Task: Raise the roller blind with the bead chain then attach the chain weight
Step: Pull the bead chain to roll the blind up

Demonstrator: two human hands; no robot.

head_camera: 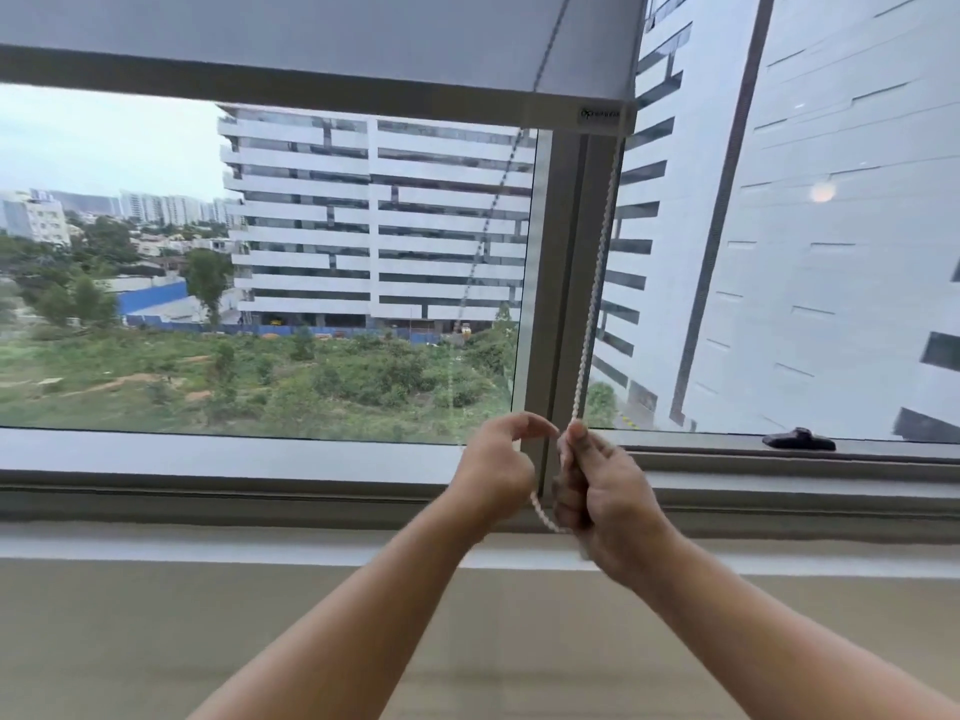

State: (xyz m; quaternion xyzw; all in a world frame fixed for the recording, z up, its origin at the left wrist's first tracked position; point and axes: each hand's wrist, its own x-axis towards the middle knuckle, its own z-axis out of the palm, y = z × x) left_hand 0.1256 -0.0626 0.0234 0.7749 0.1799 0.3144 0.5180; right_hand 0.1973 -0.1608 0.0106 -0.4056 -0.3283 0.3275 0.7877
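Above the right hand (597, 485), the bead chain (597, 283) runs up taut beside the window mullion (563, 283) to the top corner of the roller blind (311, 28). Blind's bottom bar (311, 93) sits high, most of the pane uncovered; judged: raising largely done, perhaps a few pulls left. Chain weight: not identifiable anywhere in view, so attachment reads as not yet done.

Right hand: fingers curled shut around the chain, fist just below where the chain enters it, knuckles toward camera. A short loop of chain hangs out beneath this fist and swings toward the left hand (498, 465).

Left hand: just beside the right, nearly touching at the fingertips. Thumb and forefinger arched toward each other in a pinch; whether they actually hold the chain cannot be told, blur at the fingertips.

Both forearms extended forward and up, converging. Further right of the right hand, a dark window latch (799, 440) lies on the sill frame.
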